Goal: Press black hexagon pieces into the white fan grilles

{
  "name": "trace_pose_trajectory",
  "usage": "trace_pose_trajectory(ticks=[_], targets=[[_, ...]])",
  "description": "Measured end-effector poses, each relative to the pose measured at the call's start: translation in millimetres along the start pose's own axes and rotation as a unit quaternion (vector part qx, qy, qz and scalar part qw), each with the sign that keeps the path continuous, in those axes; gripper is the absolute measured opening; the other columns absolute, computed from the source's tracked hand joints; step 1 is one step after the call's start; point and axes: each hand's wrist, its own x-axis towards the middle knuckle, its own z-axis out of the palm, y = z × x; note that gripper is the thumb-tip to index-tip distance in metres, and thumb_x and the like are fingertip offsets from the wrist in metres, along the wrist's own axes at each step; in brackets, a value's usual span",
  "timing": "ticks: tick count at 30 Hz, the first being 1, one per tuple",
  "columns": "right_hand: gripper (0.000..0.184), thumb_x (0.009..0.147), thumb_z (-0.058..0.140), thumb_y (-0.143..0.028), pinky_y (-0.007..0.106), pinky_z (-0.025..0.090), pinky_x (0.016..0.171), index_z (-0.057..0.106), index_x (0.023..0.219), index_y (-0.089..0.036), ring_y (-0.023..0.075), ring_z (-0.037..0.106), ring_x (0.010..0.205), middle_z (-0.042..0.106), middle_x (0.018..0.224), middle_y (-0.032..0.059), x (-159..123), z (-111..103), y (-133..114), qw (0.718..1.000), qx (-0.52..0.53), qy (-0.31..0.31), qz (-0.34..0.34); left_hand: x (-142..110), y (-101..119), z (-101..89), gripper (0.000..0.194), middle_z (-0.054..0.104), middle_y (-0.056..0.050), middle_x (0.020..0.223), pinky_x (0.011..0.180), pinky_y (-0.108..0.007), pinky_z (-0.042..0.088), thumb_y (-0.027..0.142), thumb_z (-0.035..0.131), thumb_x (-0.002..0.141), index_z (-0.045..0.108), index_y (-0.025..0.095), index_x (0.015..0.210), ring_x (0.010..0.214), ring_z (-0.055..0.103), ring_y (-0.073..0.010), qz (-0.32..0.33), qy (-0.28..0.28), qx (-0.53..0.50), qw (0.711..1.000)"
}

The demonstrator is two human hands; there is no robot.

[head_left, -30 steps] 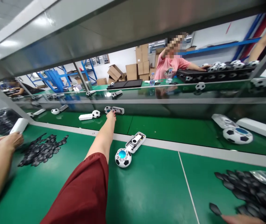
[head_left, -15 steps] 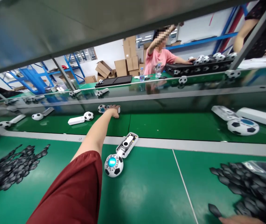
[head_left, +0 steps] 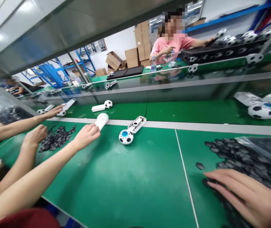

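My left hand (head_left: 88, 135) is closed around a white soccer-ball-headed device (head_left: 102, 121), blurred by motion, over the near edge of the belt. On the green table to its right lies another soccer-ball device (head_left: 126, 137), its handle open with inner parts showing and a blue disc on its ball. My right hand (head_left: 242, 193) is low at the right beside a pile of small black plastic pieces (head_left: 237, 158). Its fingertips close on a black piece (head_left: 206, 182). One loose black piece (head_left: 200, 165) lies just beyond them.
A belt (head_left: 185, 110) crosses beyond the table, carrying a soccer-ball device (head_left: 108, 104) and others at the right. A co-worker's hands (head_left: 37, 134) are at another black pile (head_left: 57, 137) on the left. A metal shelf (head_left: 78, 28) hangs overhead. Across sits a person in pink (head_left: 173, 44).
My left hand has come back from the belt, bringing a white soccer-ball device leftward and nearer. My right hand has come further into view by the black pieces. The view has shifted.
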Motion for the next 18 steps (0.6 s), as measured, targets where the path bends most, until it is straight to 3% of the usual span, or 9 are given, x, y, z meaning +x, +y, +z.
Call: trace_pose_trajectory(ticks=[3,7,12,15,18], targets=[[0.034,0.085,0.042,-0.047,0.037,0.051,0.081,0.065,0.099,-0.027,0.0219,0.061,0.09,0.064,0.101,0.0041,2,2,0,0.997,-0.019,-0.045,-0.051,-69,20,8.5,0.036,0.056,-0.012,0.112,0.086,-0.039,0.039,0.009,0.036,0.08,0.059,0.024,0.102,0.113,0.044,-0.0265,0.021,-0.028,0.015,0.999],[0.033,0.087,0.04,-0.045,0.029,0.052,0.073,0.066,0.091,-0.025,0.0187,0.062,0.083,0.065,0.092,0.0045,11,-1,-15,0.995,-0.007,-0.034,-0.097,-100,23,6.1,0.053,0.05,-0.012,0.122,0.096,-0.037,0.037,0.006,0.046,0.063,0.055,0.021,0.112,0.122,0.036,-0.0263,-0.008,-0.066,-0.064,0.996],[0.035,0.088,0.038,-0.045,0.027,0.05,0.072,0.066,0.086,-0.024,0.017,0.061,0.083,0.063,0.092,0.0051,20,-8,-31,0.997,0.009,-0.026,-0.078,-88,29,-19.5,0.044,0.05,-0.011,0.125,0.098,-0.044,0.034,0.019,0.061,0.061,0.061,0.023,0.104,0.123,0.036,-0.0315,-0.031,-0.111,-0.112,0.987],[0.032,0.087,0.04,-0.044,0.03,0.049,0.076,0.065,0.085,-0.023,0.0179,0.061,0.085,0.062,0.093,0.0052,20,-8,-31,0.998,0.027,-0.022,-0.042,-61,61,-31.4,0.052,0.052,-0.011,0.123,0.098,-0.045,0.034,0.029,0.062,0.068,0.052,0.023,0.118,0.117,0.042,-0.0297,-0.045,-0.033,-0.13,0.99],[0.024,0.086,0.045,-0.039,0.03,0.049,0.074,0.062,0.09,-0.022,0.0178,0.061,0.081,0.064,0.089,0.0043,20,-7,-31,0.998,0.054,-0.024,-0.026,-16,100,-26.2,0.073,0.041,-0.01,0.132,0.099,-0.042,0.035,0.036,0.063,0.071,0.029,0.024,0.134,0.122,0.038,-0.0268,-0.059,0.05,-0.215,0.974]])
